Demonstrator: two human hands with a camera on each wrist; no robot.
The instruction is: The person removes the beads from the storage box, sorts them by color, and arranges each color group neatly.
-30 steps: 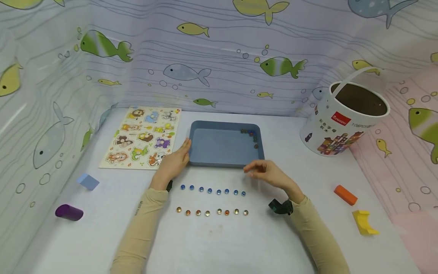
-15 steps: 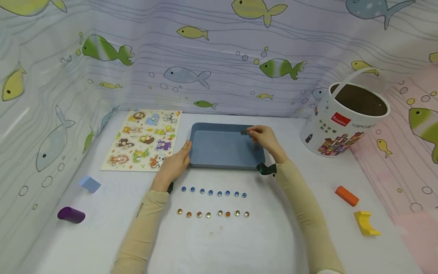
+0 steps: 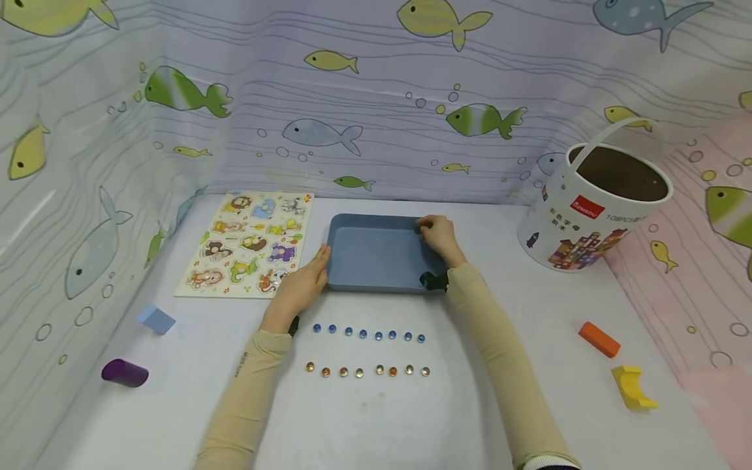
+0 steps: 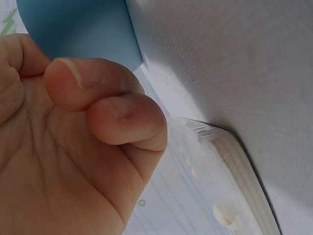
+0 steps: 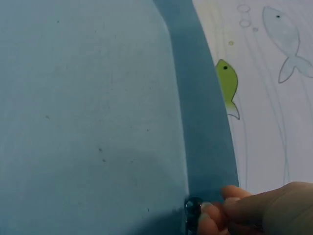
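Right hand (image 3: 439, 236) pinching a glass bead (image 5: 193, 206) in the blue tray's (image 3: 376, 258) far corner; left hand (image 3: 302, 284), fingers straight, bracing the tray's left wall.

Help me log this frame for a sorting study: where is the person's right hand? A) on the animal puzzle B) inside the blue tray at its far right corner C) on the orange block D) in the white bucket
B: the right hand reaches into the blue tray, fingertips at a glass bead by its wall.
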